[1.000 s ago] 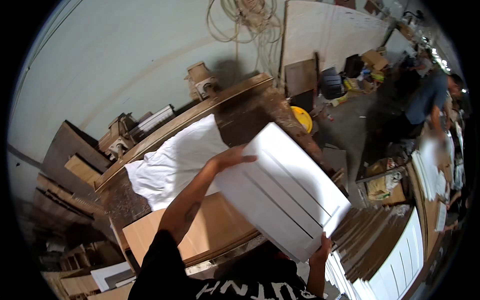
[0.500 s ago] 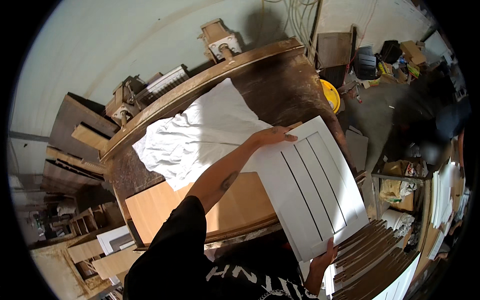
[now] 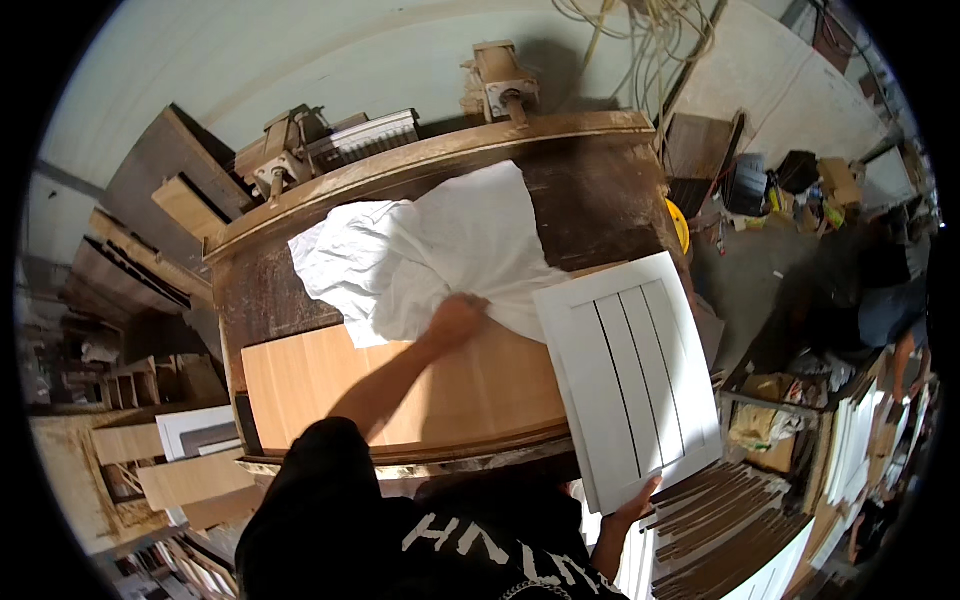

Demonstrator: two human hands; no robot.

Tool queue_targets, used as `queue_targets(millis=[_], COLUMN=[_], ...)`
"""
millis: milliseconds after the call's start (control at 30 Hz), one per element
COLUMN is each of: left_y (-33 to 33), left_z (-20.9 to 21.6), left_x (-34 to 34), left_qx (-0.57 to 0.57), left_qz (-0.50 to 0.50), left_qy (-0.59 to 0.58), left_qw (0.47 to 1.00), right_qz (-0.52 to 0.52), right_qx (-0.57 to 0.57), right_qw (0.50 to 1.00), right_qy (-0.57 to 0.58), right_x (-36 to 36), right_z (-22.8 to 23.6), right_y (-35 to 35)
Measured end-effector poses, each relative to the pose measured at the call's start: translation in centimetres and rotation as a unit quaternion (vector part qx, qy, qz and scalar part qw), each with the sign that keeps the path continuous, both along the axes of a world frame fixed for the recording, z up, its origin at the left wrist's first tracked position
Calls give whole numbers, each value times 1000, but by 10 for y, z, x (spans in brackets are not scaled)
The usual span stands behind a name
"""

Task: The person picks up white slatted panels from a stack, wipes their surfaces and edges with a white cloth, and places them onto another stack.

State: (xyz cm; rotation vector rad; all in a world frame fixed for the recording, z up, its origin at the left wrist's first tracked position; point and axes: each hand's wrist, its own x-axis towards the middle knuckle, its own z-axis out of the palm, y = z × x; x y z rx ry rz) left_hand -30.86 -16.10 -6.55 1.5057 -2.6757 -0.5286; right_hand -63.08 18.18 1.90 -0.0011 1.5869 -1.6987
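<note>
A white cabinet door panel (image 3: pixel 585 365) with dark vertical grooves lies tilted over the right end of the workbench. My right hand (image 3: pixel 632 502) grips its lower edge, thumb on the front face. To its left, a crumpled white cloth (image 3: pixel 380 245) is spread on the dark benchtop (image 3: pixel 265 310). My left hand (image 3: pixel 460 318), slightly blurred, is closed on the near edge of that cloth, where folds run toward the fingers. Beneath the left forearm lies a light wood-grain board (image 3: pixel 300 385) along the bench's near side.
A wooden rail with clamp cylinders (image 3: pixel 502 85) bounds the far bench edge. Stacked brown strips and white panels (image 3: pixel 715 520) stand close by my right hand. A yellow round object (image 3: pixel 679 226) sits beyond the right corner. Another person (image 3: pixel 890 320) is at the far right.
My left hand has let go of the panel's top edge and moved left and down onto the cloth. My right hand still holds the panel. The view has shifted.
</note>
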Motion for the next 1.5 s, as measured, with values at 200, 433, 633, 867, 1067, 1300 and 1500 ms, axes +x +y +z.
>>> queue_targets(millis=[200,433,633,867,1067,1300,1500], left_y=[-19,85,108,122,123,122,114], left_z=[101,218,309,390,414,389,386], left_x=[138,151,132,133,205,290,344], left_qx=[-185,-203,-319,-295,-324,-300,-87], left_qz=[137,245,122,102,89,281,223], left_qy=[118,359,262,179,-30,63,291], left_qw=[966,878,902,933,941,909,926], right_qz=[-32,-7,265,442,323,459,419], right_qx=[78,315,-28,-279,-351,-239,-196], right_qw=[996,942,882,712,648,434,362], right_qy=[-3,118,388,468,594,737,809], right_x=[-6,-11,107,301,222,216,183], right_z=[-1,19,119,157,217,381,434], right_y=[4,1,-85,-197,-267,-269,-294])
